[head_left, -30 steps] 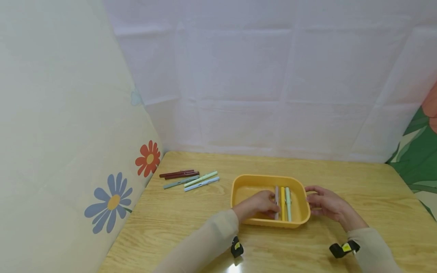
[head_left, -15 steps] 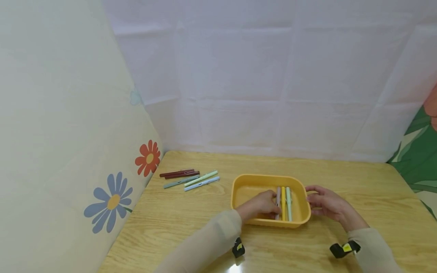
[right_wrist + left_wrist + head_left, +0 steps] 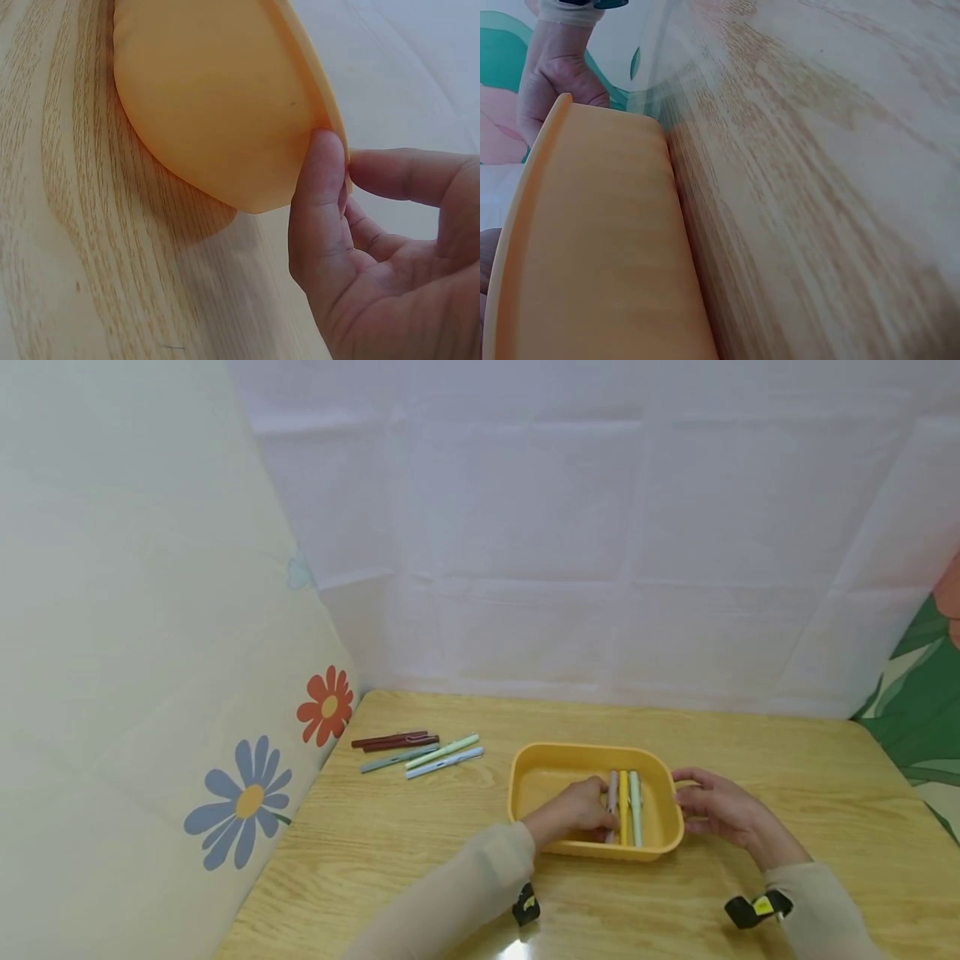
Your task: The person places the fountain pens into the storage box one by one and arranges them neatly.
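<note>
In the head view, a yellow-orange tray [image 3: 585,850] stands on the table. Inside its right half a mauve pen [image 3: 612,783], a yellow pen [image 3: 623,806] and a mint-green pen [image 3: 636,806] lie side by side. My left hand [image 3: 573,808] reaches into the tray and pinches the mauve pen, covering part of it. On the tray's right side my right hand [image 3: 716,810] grips the rim, with the thumb [image 3: 322,176] against the outer wall in the right wrist view. The tray wall [image 3: 607,225] hides most of the left hand in the left wrist view.
Several pens lie left of the tray: dark red pens [image 3: 393,742], a grey-green pen [image 3: 397,758], a light green pen [image 3: 442,752] and a light blue pen [image 3: 444,763]. A white cloth [image 3: 525,568] hangs behind the wooden table [image 3: 420,835].
My left hand has shifted slightly right with the mauve pen, which now lies closer to the yellow pen. My right hand has stayed at the tray's side.
</note>
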`<state>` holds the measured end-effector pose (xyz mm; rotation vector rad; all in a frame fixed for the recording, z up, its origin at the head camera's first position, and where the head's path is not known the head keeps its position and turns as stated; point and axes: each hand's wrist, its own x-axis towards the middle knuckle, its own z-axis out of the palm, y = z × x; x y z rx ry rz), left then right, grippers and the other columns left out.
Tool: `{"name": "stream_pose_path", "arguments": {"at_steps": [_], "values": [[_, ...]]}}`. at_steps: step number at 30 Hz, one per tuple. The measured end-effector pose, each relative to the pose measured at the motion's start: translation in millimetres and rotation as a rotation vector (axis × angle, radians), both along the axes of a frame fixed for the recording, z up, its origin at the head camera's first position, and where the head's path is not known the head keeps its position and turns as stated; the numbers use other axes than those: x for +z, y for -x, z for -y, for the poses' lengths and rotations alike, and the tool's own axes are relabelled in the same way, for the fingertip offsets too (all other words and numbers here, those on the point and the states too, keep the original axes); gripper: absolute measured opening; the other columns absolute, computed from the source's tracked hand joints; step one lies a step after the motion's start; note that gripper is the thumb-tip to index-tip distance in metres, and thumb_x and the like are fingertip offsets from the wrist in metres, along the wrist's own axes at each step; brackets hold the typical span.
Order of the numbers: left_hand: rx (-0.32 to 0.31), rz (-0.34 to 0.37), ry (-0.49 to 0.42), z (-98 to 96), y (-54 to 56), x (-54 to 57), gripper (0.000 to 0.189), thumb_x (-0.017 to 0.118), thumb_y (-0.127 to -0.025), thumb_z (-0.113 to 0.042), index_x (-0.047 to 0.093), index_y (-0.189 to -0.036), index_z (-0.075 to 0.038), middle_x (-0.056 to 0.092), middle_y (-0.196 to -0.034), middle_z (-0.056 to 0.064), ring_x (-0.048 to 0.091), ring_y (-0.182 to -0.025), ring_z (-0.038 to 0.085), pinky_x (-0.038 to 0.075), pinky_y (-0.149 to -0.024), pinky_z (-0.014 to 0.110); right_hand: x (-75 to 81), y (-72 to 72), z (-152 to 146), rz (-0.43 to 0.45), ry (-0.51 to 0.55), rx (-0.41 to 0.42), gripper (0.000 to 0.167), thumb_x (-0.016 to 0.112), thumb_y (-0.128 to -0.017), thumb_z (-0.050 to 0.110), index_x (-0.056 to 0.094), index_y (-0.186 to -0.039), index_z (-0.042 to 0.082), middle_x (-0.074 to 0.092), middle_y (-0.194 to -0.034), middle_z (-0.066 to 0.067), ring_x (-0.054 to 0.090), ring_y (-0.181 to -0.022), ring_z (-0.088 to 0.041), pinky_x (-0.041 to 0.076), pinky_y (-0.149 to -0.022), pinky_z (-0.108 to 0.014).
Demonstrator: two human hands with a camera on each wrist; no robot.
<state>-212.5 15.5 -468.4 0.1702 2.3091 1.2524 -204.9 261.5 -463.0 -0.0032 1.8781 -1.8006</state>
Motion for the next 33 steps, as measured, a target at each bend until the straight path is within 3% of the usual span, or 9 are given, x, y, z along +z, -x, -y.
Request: {"name": "stream_pose_path", "arguments": {"at_steps": [7, 11, 19, 26, 33], "values": [[-0.030, -0.054, 0.132, 2.3, 0.1, -0.7, 0.054, 0.078, -0.086, -0.010, 0.054, -0.133, 0.001, 0.061, -0.086, 0.006, 0.061, -0.067, 0.015, 0.053, -0.060, 0.025, -1.6, 0.6, 0, 0.007, -0.016, -0.006, 0.051, 0.059, -0.100, 0.010, 0.036, -0.143, -0.004, 0.066, -0.098, -0.003, 0.064, -0.088, -0.017, 0.061, -0.075, -0.034], [-0.045, -0.067, 0.164, 7.0, -0.8, 1.1, 0.060, 0.078, -0.086, -0.013, 0.051, -0.138, 0.001, 0.061, -0.089, 0.006, 0.059, -0.072, 0.015, 0.052, -0.066, 0.027, -2.1, 1.2, -1, 0.005, 0.000, 0.007, 0.048, 0.058, -0.100, 0.009, 0.037, -0.142, -0.004, 0.066, -0.097, -0.002, 0.064, -0.087, -0.016, 0.061, -0.075, -0.033], [-0.077, -0.110, 0.185, 24.1, -1.4, 11.8, 0.068, 0.076, -0.089, -0.020, 0.045, -0.147, -0.003, 0.065, -0.071, 0.004, 0.058, -0.059, 0.015, 0.049, -0.064, 0.027, -1.1, 1.0, -1, 0.000, 0.017, 0.025, 0.044, 0.057, -0.101, 0.010, 0.040, -0.139, -0.002, 0.067, -0.098, -0.002, 0.065, -0.087, -0.015, 0.061, -0.075, -0.033], [-0.107, -0.192, 0.227, 43.6, 0.0, 26.1, 0.064, 0.075, -0.092, -0.029, 0.048, -0.146, -0.007, 0.066, -0.098, -0.001, 0.062, -0.077, 0.011, 0.054, -0.073, 0.030, 0.0, 0.3, -2, 0.002, 0.000, 0.029, 0.050, 0.057, -0.101, 0.011, 0.035, -0.144, -0.004, 0.067, -0.098, -0.003, 0.065, -0.087, -0.016, 0.061, -0.075, -0.033], [-0.133, -0.261, 0.271, 61.4, 2.4, 43.4, 0.064, 0.074, -0.093, -0.033, 0.048, -0.147, -0.010, 0.068, -0.114, 0.002, 0.064, -0.096, 0.016, 0.054, -0.085, 0.033, 0.6, -0.3, -3, 0.001, 0.004, 0.031, 0.049, 0.058, -0.101, 0.010, 0.036, -0.142, -0.004, 0.067, -0.098, -0.003, 0.065, -0.087, -0.016, 0.061, -0.075, -0.033]]}}
